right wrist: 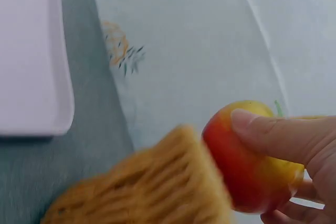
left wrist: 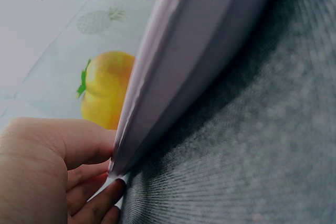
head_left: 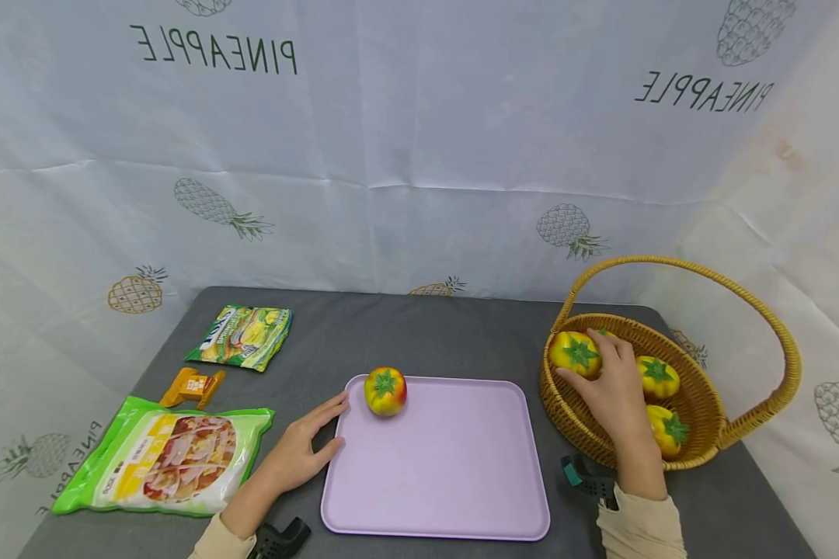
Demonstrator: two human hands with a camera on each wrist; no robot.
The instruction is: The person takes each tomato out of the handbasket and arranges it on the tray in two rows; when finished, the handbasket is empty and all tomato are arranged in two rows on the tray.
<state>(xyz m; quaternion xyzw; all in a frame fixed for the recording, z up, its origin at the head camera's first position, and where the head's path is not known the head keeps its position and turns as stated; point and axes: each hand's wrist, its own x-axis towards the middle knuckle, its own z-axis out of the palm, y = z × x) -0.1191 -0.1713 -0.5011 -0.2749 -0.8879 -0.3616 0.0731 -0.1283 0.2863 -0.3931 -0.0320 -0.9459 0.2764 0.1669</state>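
In the head view my right hand (head_left: 611,380) reaches into the wicker basket (head_left: 555,404) and grips a yellow-red fruit with a green leafy top (head_left: 575,353). The right wrist view shows the thumb on this fruit (right wrist: 247,166), other fingers beneath it, above the blurred basket rim (right wrist: 147,182). My left hand (head_left: 297,450) touches the left edge of a lilac tray (head_left: 433,466), fingers and thumb spread along it. Close up, its fingertips meet the tray rim (left wrist: 126,114). A similar fruit (head_left: 385,391) sits at the tray's back left corner.
More such fruits (head_left: 657,378) lie in the basket, whose tall handle (head_left: 762,303) arches over its right side. Left of the tray lie a green-and-white food bag (head_left: 175,458), a small orange packet (head_left: 192,387) and a green-yellow packet (head_left: 245,336). A pineapple-print cloth (head_left: 391,155) hangs behind.
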